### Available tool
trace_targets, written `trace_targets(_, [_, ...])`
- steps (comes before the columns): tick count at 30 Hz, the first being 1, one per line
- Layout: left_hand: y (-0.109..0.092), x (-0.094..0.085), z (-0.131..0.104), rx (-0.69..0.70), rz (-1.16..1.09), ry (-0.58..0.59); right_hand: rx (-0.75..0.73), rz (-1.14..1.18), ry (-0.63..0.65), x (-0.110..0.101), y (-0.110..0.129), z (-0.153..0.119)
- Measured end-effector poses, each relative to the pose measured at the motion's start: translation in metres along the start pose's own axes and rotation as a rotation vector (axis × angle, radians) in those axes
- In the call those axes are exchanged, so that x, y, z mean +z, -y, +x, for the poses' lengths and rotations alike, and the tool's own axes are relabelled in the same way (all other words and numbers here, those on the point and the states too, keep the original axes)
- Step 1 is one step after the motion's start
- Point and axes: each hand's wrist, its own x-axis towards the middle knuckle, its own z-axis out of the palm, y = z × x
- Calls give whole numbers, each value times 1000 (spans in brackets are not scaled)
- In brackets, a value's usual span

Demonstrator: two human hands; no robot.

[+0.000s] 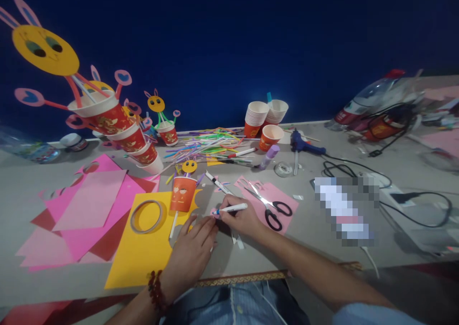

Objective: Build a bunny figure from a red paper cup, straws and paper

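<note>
Pink paper piece [213, 215], small, lay near lower center of frame, under the tip of a white marker with a blue end [234, 208]. Right hand [241, 216] held that marker, fingers closed around the barrel, tip pointed left at the piece. Left hand [195, 243] lay palm down at the piece's lower left, fingers fairly close together, fingertips next to it; couldn't tell if they pinched it. Red bead bracelet [157, 290] on left wrist.

Yellow sheet [134, 258] lay lower left of center, tape roll [133, 217] flat on it. Orange cup figure [182, 195] with a yellow face lay at the sheet's upper right. Pink and red sheets [91, 198] overlapped at left. Second marker [218, 182] lay just above the hands. Scissors [268, 205], black handles toward lower right, lay open on a pink sheet [289, 205] right of the right hand.

Colored sticks [215, 143] sat piled mid frame, stacked paper cups [253, 119] behind at their right end. Glue stick [268, 157], clear tape [283, 168] and blue glue gun [304, 144] were right of center. Tall stacked-cup figure [103, 110] with a yellow rabbit face leaned at upper left. Plastic bottle [366, 100] at upper right. All on the gray desk [304, 248].
</note>
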Motion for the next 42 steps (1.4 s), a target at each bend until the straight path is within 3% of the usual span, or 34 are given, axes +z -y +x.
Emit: trace_targets(42, [-1, -5, 2, -13, 5, 21, 76, 117, -59, -4, 8, 0])
